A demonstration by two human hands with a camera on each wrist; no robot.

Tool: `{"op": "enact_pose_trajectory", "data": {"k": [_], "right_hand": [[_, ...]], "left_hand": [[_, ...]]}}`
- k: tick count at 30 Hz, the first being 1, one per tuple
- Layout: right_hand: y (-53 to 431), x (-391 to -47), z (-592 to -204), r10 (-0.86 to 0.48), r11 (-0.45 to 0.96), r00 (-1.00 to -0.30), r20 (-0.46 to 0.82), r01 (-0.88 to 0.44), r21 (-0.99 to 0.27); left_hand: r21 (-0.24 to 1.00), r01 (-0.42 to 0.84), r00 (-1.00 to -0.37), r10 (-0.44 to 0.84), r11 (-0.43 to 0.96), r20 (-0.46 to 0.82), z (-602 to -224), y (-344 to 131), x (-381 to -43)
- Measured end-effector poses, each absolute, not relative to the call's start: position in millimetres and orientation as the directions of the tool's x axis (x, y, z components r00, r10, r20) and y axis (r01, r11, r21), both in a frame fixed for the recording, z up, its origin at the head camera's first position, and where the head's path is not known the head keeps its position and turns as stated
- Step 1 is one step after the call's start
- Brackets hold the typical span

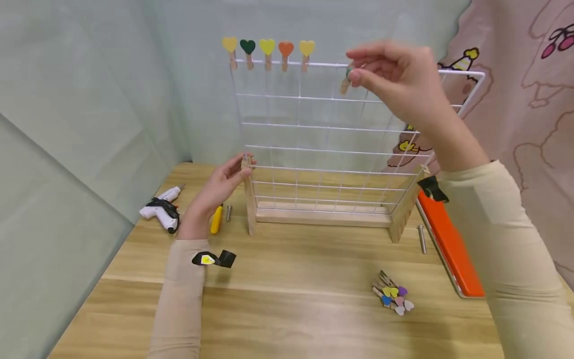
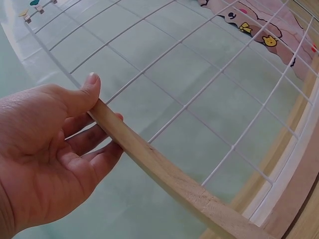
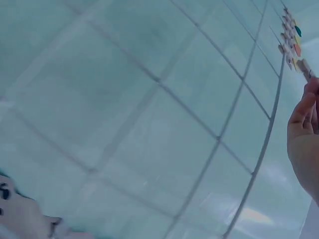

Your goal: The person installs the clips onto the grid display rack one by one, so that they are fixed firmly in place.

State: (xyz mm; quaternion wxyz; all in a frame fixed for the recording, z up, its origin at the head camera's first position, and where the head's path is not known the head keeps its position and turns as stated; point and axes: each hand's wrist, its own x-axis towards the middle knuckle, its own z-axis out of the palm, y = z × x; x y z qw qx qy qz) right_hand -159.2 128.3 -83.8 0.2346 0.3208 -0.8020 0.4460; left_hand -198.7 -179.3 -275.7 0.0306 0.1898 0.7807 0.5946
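Observation:
A white wire grid (image 1: 336,127) stands upright in a wooden stand (image 1: 323,218). Between thumb and fingers, my right hand (image 1: 399,80) pinches a small wooden clothespin (image 1: 344,88) with a green heart, held just in front of the top wire; the hand partly covers the heart. In the left wrist view, my left hand (image 2: 65,144) grips the upper end of the stand's left post (image 2: 149,159), thumb on the near side and fingers behind. Several heart clothespins, among them a dark green one (image 1: 247,47) and an orange one (image 1: 286,50), are clipped along the top wire's left part.
A pile of heart clothespins (image 1: 394,294) lies at the front right. Beyond it are a metal bolt (image 1: 422,239) and a long orange case (image 1: 453,249). At left lie a white glue gun (image 1: 166,212), a yellow-handled tool (image 1: 216,219) and another bolt (image 1: 229,213).

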Motion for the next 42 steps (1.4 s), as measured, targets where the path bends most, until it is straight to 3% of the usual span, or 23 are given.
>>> {"op": "enact_pose_trajectory", "data": {"k": [10, 28, 42], "right_hand": [[108, -182, -50, -0.243, 0.418, -0.794, 0.558, -0.604, -0.678], [101, -188, -51, -0.19, 0.504, -0.744, 0.64, -0.633, -0.587], [104, -184, -50, -0.228, 0.597, -0.791, 0.567, -0.574, -0.561]], "left_hand": [[0.936, 0.223, -0.943, 0.303, 0.274, 0.136, -276, -183, -203], [0.938, 0.232, -0.941, 0.305, 0.259, 0.149, -286, -182, -207], [0.937, 0.256, -0.934, 0.313, 0.239, 0.175, -284, -178, -207]]}}
